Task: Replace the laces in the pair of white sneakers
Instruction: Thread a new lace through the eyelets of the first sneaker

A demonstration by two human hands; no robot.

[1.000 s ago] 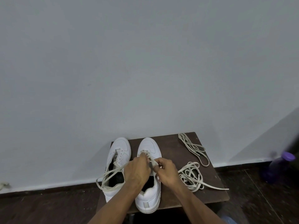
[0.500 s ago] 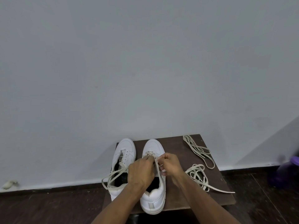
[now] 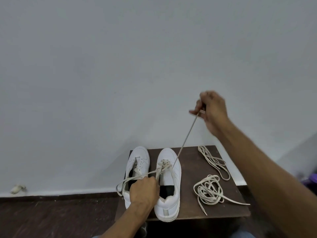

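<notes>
Plain grey-white wall (image 3: 137,66) filling most of the view, dark wood-patterned floor (image 3: 51,219) along its base, small dark brown table (image 3: 188,169) against it, pale scrap (image 3: 18,188) at the left, purple object (image 3: 310,180) blurred at the right edge

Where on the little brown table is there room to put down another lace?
The bare wood on the table between the right sneaker and the tangled lace pile is the widest free patch. A smaller strip lies at the back, between that sneaker's toe and the thin lace bundle. The left side is crowded: the left sneaker, the left hand and a trailing lace.
</notes>
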